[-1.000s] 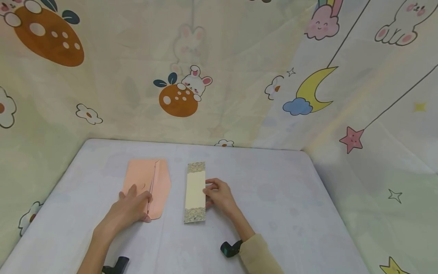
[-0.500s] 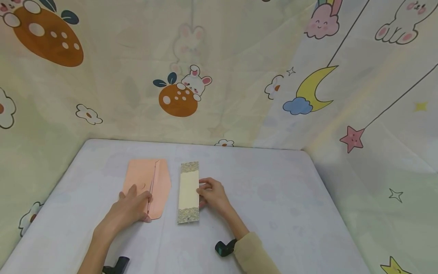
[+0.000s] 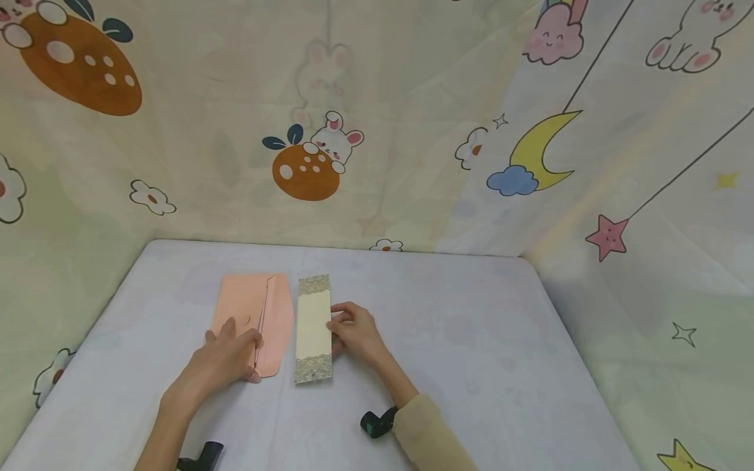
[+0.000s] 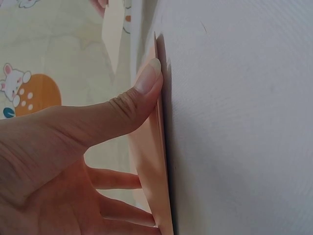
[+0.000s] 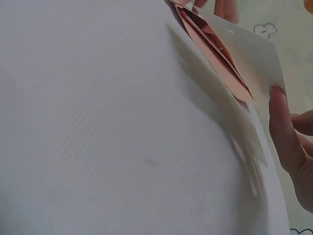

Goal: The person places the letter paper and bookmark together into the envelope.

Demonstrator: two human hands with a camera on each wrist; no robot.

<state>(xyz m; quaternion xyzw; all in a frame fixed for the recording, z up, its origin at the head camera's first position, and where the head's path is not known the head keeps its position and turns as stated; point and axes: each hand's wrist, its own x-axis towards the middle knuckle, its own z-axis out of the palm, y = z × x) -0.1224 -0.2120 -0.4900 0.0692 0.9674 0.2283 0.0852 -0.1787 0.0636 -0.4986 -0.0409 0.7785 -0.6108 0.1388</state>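
Observation:
A peach paper envelope [image 3: 243, 294] lies on the table, its flap spread to the right. My left hand [image 3: 220, 356] grips it, fingers spread over its face and thumb [image 4: 149, 78] against the near edge. In the right wrist view the envelope's mouth [image 5: 210, 36] gapes, with a fingertip seen inside. My right hand [image 3: 359, 333] pinches a long cream card [image 3: 313, 324] by its right edge, thumb in front and fingers behind. Patterned bands cross both card ends, and a small hole [image 5: 231, 30] shows in it. The card stands tilted just right of the flap.
The white-covered table [image 3: 471, 340] reaches back to a printed fabric wall [image 3: 400, 163]. More fabric rises along the left and right sides. Dark devices [image 3: 377, 424] sit at both wrists.
My right hand has carried the card leftward until it is close beside the envelope flap. The left hand and the envelope have stayed in place.

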